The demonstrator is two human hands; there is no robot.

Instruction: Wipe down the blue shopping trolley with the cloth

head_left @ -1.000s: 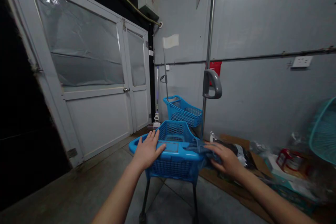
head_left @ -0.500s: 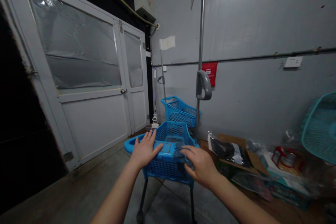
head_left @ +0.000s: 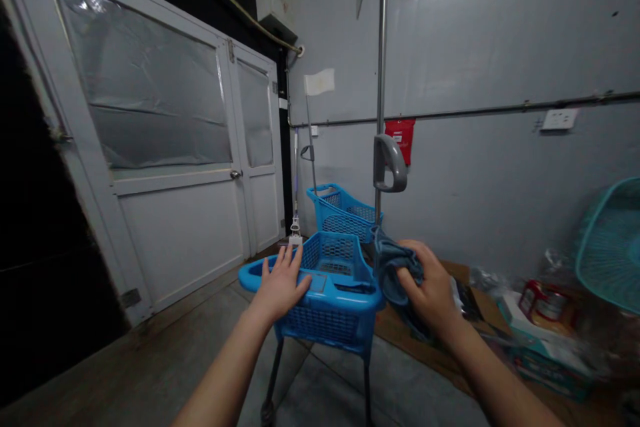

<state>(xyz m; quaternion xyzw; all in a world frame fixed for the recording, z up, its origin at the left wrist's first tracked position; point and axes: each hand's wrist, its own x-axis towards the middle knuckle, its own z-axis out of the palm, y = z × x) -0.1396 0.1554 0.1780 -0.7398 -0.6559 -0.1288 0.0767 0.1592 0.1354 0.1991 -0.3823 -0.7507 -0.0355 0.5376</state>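
A small blue plastic shopping cart (head_left: 327,327) stands in front of me on dark legs. Spread flat over the left part of its handle top is my left hand (head_left: 281,283), fingers apart. My right hand (head_left: 427,287) grips a crumpled blue-grey cloth (head_left: 395,267) at the cart's right corner, by the foot of a metal pole (head_left: 383,67). The cloth hangs down below the hand and hides the pole's lower end. Higher on the pole sits a grey loop handle (head_left: 390,163).
Behind is a second blue cart (head_left: 345,213) with a white flag (head_left: 319,82). A mop (head_left: 295,213) leans near the white double door (head_left: 180,227). On the right lie cardboard, boxes (head_left: 550,367) and plastic wrap, beside a turquoise fan (head_left: 613,247).
My right hand has moved right with the cloth, from the handle top to the corner by the pole. My left hand has stayed on the handle.
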